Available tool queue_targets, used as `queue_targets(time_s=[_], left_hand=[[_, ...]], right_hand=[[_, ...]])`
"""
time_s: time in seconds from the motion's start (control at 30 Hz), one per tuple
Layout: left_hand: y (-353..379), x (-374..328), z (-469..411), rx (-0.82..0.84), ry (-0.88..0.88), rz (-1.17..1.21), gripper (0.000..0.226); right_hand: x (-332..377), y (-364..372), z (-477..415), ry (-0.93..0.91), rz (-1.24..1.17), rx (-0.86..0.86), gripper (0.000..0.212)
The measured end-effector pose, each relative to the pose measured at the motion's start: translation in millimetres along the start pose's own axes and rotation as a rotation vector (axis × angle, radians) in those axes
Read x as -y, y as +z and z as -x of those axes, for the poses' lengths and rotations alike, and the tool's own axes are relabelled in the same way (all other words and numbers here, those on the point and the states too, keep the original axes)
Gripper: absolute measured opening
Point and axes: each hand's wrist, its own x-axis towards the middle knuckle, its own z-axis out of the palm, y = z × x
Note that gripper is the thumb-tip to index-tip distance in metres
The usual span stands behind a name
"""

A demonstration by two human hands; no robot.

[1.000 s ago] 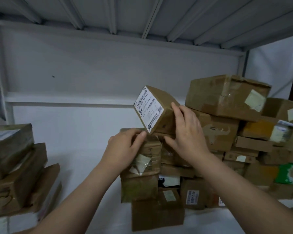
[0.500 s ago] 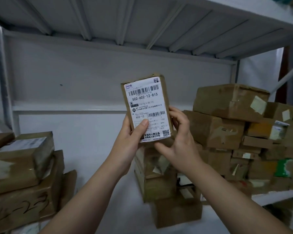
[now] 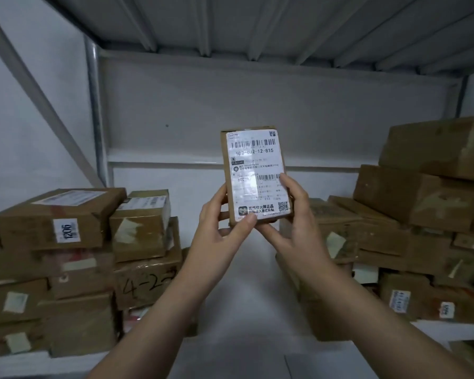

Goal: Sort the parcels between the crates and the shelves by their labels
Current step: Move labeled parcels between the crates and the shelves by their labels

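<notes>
1. Small brown parcel [image 3: 255, 173] held upright in the air at mid-frame, over the bare strip of shelf [image 3: 246, 302] between two stacks. It touches neither stack.
2. White label [image 3: 253, 160] covers nearly the whole front face and is turned to the camera. There is a barcode at the top, and the number beneath it ends "12-815". Glare across the middle blurs the smaller print. A QR code sits at lower right.
3. Person's left hand [image 3: 219, 233] grips the parcel's lower left corner. The thumb presses on the label's bottom edge and the fingers curl round behind the left side.
4. Person's right hand [image 3: 296, 231] grips the lower right. One digit lies up the right edge beside the lower barcode. The others curl under the base and behind it.
5. On the shelf, the left stack [image 3: 74, 269] is brown boxes several layers deep. The top box carries a sticker [image 3: 67, 230] reading "1206". A lower box has "4-2" written on it by hand.
6. On the shelf, the right stack [image 3: 411, 242] is more brown boxes, piled higher. The small white stickers on the low ones are too blurred to read.
7. Overhead is the ribbed grey underside of the upper shelf [image 3: 230, 23].
</notes>
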Motion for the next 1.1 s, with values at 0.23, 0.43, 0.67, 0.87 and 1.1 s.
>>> queue_targets(time_s=[0.23,0.43,0.67,0.87,1.1], left_hand=[[-57,-13,8,-0.099,0.103,-0.209,0.055],[-106,-38,-10,-0.146,0.286,-0.717,0.062],[-144,-46,-40,-0.186,0.190,-1.056,0.041],[-161,-34,-47,-0.087,0.190,-1.254,0.038],[-153,-27,-52,-0.155,0.166,-1.496,0.037]], right_hand=[[17,62,-14,-0.028,-0.234,0.021,0.071],[45,101,-46,0.061,-0.552,0.031,0.050],[53,135,-67,0.291,-0.412,0.071,0.025],[50,157,-68,0.360,-0.416,0.159,0.035],[43,164,-67,0.386,-0.297,0.252,0.050]])
